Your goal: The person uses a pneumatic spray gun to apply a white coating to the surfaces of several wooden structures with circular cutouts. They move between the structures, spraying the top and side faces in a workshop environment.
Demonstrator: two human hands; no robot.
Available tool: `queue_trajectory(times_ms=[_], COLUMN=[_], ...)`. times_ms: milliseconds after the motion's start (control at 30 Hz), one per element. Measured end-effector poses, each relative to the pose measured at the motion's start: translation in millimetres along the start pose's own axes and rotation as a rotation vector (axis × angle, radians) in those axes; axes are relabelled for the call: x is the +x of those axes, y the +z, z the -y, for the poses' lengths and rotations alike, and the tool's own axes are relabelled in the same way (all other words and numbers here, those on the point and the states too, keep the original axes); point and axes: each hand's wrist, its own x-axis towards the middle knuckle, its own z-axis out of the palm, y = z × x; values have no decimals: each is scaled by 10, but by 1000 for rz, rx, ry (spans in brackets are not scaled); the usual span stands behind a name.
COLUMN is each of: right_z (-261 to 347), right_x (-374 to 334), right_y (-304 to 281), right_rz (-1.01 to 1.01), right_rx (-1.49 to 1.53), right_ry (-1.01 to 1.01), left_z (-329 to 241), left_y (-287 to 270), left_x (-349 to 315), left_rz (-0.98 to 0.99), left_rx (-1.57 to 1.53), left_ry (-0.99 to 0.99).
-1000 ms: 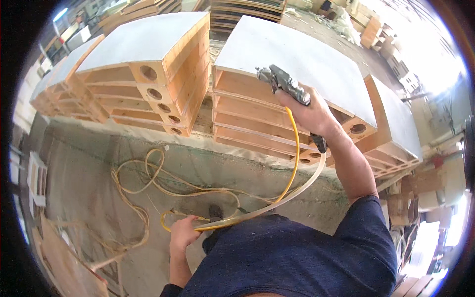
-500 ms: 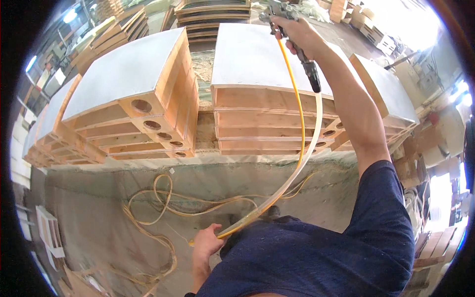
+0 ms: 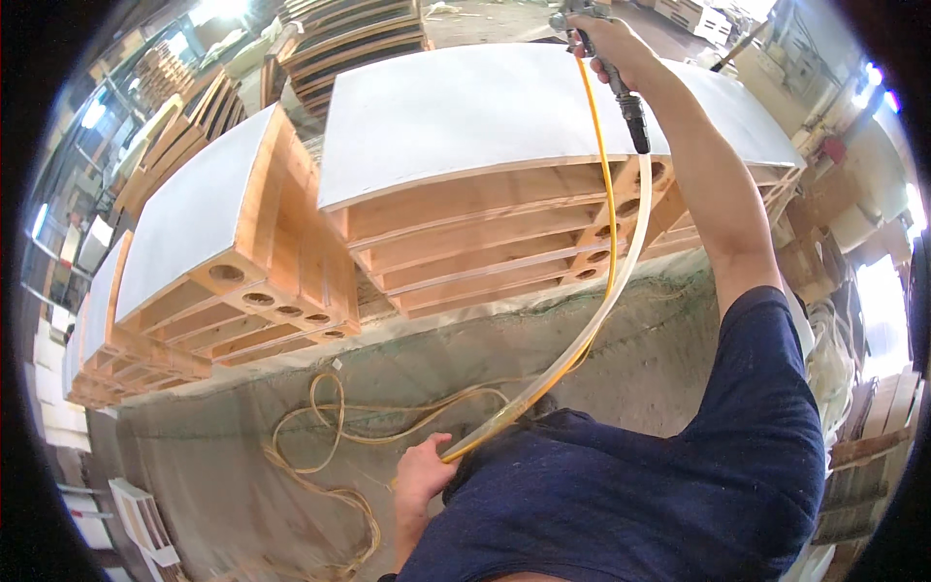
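While the right arm is stretched out over the stack, the right hand [image 3: 613, 47] is wrapped tight around the grip of a spray gun [image 3: 580, 19] at the far edge of the white-coated panel [image 3: 465, 107]. Gun is at the top of the frame, partly cut off by the rim, so the nozzle can't be made out. Two lines drop from the handle: a yellow hose [image 3: 603, 194] and a thicker clear hose [image 3: 635, 252], running side by side down across the front of the wooden stack [image 3: 485, 242] to waist level. Left hand [image 3: 423, 475] is low by the torso, fingers curled around both hoses where they reach it. Slack yellow hose lies looped on the dusty floor [image 3: 242, 427]. A second white-topped wooden stack [image 3: 223, 252] stands just left of the first.
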Motion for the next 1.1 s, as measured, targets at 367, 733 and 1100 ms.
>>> queue_trajectory(times_ms=[367,733,1100], right_z=[-947,-2120,-1226], right_x=[-181,-1555,-1572], right_y=[-1762,-2336,-1194], right_rz=[-181,-120,-101], right_rx=[-12,37,317], right_ry=[55,326,126], left_z=[-1205,-1576,-500], left_y=[488,698,169], left_x=[168,234,261], left_rz=[-16,119,-19], left_rx=[86,305,289], left_ry=[79,18,-114])
